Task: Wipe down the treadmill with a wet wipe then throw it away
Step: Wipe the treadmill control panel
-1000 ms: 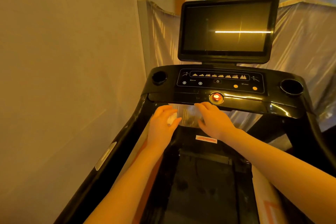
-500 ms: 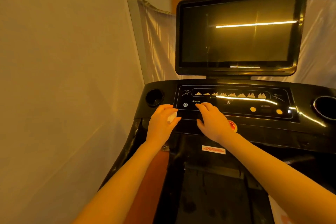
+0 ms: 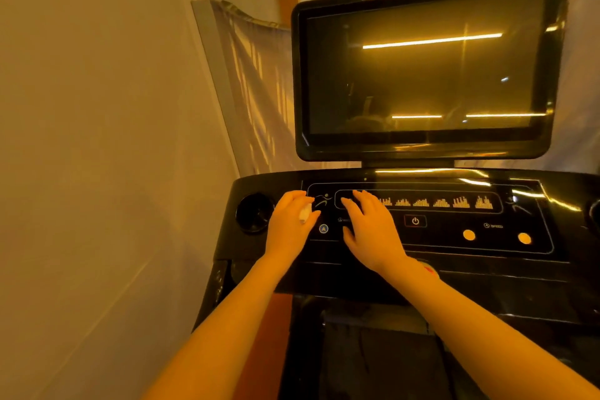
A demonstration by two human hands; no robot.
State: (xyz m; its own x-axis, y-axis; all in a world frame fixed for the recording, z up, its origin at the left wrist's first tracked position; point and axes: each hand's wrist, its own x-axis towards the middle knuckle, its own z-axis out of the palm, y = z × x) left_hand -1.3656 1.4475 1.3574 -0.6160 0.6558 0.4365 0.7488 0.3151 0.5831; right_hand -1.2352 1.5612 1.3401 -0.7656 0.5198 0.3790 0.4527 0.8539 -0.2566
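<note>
The wipe (image 3: 305,214) shows only as a small white wad between thumb and fingers of our left hand (image 3: 291,227), which is curled round it above the left end of the treadmill (image 3: 422,256) console. We cannot tell whether the wipe touches the black surface. Just left of that hand sits a round cup well (image 3: 254,213); just right of it are a runner icon (image 3: 322,200) and a small blue button (image 3: 323,229). Our right hand (image 3: 370,230) lies beside the left, fingers fairly straight and spread over the start of the row of program symbols (image 3: 435,202), holding nothing. Farther right we see the power key (image 3: 415,221) and two yellow buttons (image 3: 469,235). The dark screen (image 3: 425,68) stands above the console, a plain wall (image 3: 97,140) closes the left side, and pale sheeting (image 3: 256,81) hangs behind.
</note>
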